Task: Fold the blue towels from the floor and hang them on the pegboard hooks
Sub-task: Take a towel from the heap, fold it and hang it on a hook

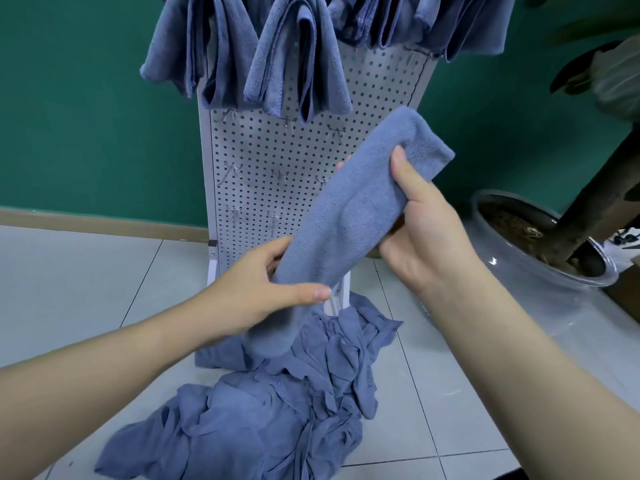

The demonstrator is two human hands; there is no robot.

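I hold a folded blue towel slantwise before the white pegboard, my left hand closed on its lower end and my right hand gripping the upper part. More folded towels hang along the pegboard's top. A crumpled heap of towels lies on the pale tiled floor at its foot. The wall behind is green, and a potted plant stands at the right.
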